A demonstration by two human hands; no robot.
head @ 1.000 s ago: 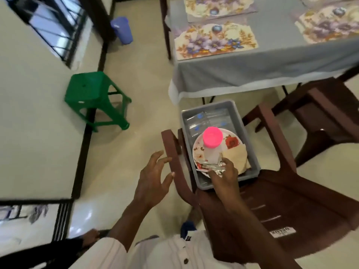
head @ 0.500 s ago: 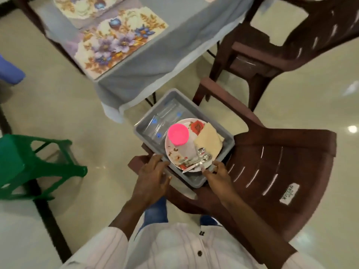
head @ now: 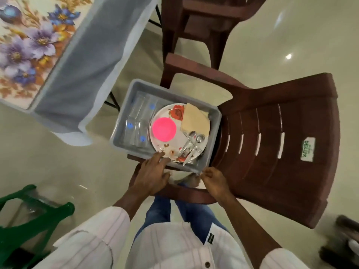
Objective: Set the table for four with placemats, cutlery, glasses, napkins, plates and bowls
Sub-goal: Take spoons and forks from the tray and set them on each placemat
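The brown chair carries the grey tub on its seat. The cloth-covered table, with a flowered placemat on it, stands just beyond the tub. The left hand grips the tub's near wall, fingers hooked over the rim. The right hand pinches the tub's near corner with curled fingers. Inside the tub lies a plate bearing folded napkins, a pink bowl and cutlery. Clear glasses lie inside too, along the wall facing the table.
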